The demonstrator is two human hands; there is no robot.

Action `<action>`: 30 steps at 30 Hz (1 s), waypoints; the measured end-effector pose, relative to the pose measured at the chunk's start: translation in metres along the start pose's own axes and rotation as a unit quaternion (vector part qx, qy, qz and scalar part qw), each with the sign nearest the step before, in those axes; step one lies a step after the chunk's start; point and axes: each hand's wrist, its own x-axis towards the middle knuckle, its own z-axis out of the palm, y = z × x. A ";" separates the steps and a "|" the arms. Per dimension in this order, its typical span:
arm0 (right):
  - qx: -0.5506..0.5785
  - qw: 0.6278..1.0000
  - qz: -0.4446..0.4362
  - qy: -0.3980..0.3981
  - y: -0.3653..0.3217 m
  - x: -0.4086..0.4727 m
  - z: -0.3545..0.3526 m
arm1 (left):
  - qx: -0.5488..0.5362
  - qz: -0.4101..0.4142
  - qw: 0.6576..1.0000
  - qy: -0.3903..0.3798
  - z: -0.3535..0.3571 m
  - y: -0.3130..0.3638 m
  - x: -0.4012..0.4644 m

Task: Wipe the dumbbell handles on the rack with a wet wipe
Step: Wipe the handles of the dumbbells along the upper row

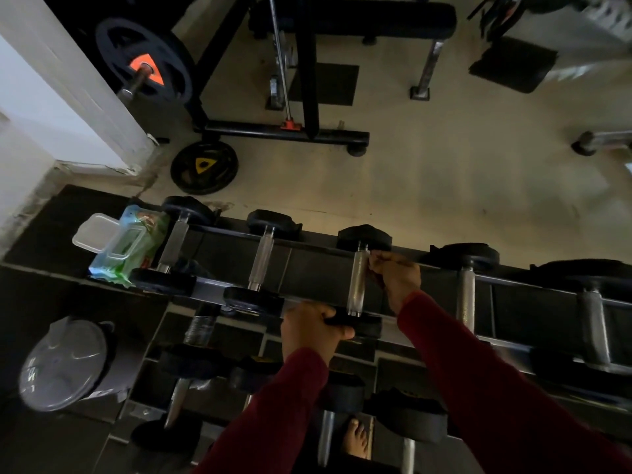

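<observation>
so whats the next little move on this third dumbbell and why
Probably slide the right hand down the chrome handle toward the near head. Its fingers sit at the handle's far end, so most of the knurled length below looks not yet covered. The left hand grips the near head, steadying the dumbbell on the rack. No wipe is clearly visible in the fingers.

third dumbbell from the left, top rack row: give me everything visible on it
The dumbbell has a bright, textured metal handle between two black, rubbery-looking heads. It lies across the top tier of the rack, far head at the back rail, near head at the front. The left hand grips the near head from the left side. The right hand is at the handle's upper right side, fingers curled against it. No wipe is clearly visible in that grip.
</observation>
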 end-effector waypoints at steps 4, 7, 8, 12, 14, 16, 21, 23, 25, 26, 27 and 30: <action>-0.063 0.996 -0.034 0.045 -0.001 -0.011 0.002 | -0.005 -0.002 1.000 0.003 -0.002 -0.001 -0.001; -0.183 0.979 -0.062 0.059 0.010 -0.025 -0.002 | -0.001 -0.004 1.000 0.002 -0.004 0.002 -0.003; -0.199 0.976 -0.081 0.046 0.017 -0.030 -0.006 | -0.002 -0.004 1.000 0.000 -0.004 0.003 -0.003; -0.284 0.950 -0.131 -0.020 0.032 -0.051 -0.023 | 0.002 0.002 1.000 -0.006 -0.005 0.005 -0.003; -0.287 0.947 -0.147 -0.011 0.029 -0.053 -0.021 | -0.003 0.004 1.000 -0.006 -0.004 0.004 -0.003; -0.282 0.943 -0.173 0.026 0.021 -0.047 -0.012 | -0.007 0.003 1.000 -0.006 -0.004 0.003 -0.003; -0.302 0.926 -0.222 0.052 -0.003 -0.030 0.002 | -0.013 -0.007 1.000 0.007 -0.003 0.000 -0.001; -0.332 0.913 -0.235 0.029 0.001 -0.034 -0.002 | -0.011 -0.005 1.000 0.011 -0.001 -0.001 -0.002; -0.380 0.893 -0.238 -0.022 0.012 -0.042 -0.008 | -0.011 -0.001 1.000 0.011 -0.001 -0.001 -0.003; -0.413 0.877 -0.240 -0.047 0.018 -0.047 -0.012 | -0.012 0.001 1.000 0.012 -0.001 -0.001 -0.003; -0.445 0.860 -0.242 -0.068 0.022 -0.051 -0.015 | -0.012 0.002 1.000 0.013 -0.001 -0.001 -0.004; -0.486 0.824 -0.278 -0.090 0.016 -0.055 -0.015 | -0.012 0.008 1.000 0.016 -0.002 -0.001 -0.004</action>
